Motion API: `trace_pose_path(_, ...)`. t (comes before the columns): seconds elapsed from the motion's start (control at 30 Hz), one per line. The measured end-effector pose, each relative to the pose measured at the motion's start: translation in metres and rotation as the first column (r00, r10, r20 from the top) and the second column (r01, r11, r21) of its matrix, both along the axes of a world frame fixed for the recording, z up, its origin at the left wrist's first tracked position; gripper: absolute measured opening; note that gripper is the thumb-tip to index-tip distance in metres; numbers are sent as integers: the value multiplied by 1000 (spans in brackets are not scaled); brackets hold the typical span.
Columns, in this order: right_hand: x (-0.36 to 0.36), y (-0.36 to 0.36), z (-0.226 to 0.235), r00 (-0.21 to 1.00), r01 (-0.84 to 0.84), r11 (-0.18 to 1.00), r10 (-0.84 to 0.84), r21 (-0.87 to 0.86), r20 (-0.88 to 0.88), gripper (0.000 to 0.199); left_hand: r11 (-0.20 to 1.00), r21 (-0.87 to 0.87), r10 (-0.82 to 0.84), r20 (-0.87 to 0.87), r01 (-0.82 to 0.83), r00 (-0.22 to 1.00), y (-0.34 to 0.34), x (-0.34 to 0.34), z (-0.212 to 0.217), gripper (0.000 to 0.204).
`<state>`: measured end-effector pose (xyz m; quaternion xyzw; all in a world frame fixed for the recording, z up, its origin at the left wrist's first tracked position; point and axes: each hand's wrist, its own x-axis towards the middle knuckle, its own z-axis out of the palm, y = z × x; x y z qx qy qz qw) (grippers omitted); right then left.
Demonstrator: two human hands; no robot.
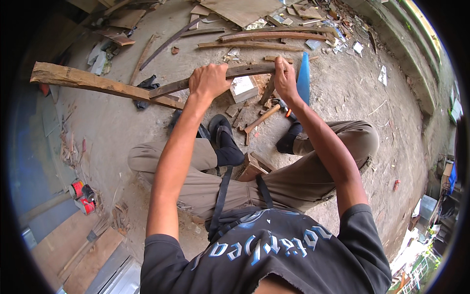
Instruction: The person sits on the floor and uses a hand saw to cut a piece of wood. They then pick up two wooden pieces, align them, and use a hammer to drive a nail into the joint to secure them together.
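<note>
My left hand (209,81) is closed around the middle of a narrow, dark wooden strip (248,71). At the strip's right end my right hand (285,78) grips it, thumb up along the tip. The strip slants slightly down to the left, its far left end overlapping a thick wooden beam (88,80); whether they touch I cannot tell. Below the strip, between my hands, sits a pale block with a white top (243,89). A hammer with a wooden handle (265,117) lies by my feet. Close to my right wrist is a blue tapered blade, seemingly a handsaw (303,81).
Several wooden strips (274,36) and a flat board (240,11) lie beyond my hands amid scraps. A concrete ledge (401,63) runs along the right. Red cans (84,198) and boards (68,235) are at the lower left. My bent legs (313,171) flank the work area.
</note>
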<state>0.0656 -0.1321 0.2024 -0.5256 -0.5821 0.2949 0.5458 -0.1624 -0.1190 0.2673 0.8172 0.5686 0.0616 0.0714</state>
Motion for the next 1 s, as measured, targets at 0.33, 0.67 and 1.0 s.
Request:
trace_pose_path(0.33, 2, 0, 2, 998, -47, 999, 47, 12, -47, 37, 998, 50, -36, 1, 36, 999, -2, -1, -1, 30)
trace_pose_path(0.67, 7, 1, -1, 990, -123, 990, 127, 72, -62, 42, 999, 38, -27, -27, 28, 999, -1, 1, 3, 33)
trace_pose_path(1.0, 24, 10, 4, 865, -420, 882, 319, -212, -387, 60, 1000, 0, 14, -20, -14, 1000, 1, 6, 7, 28)
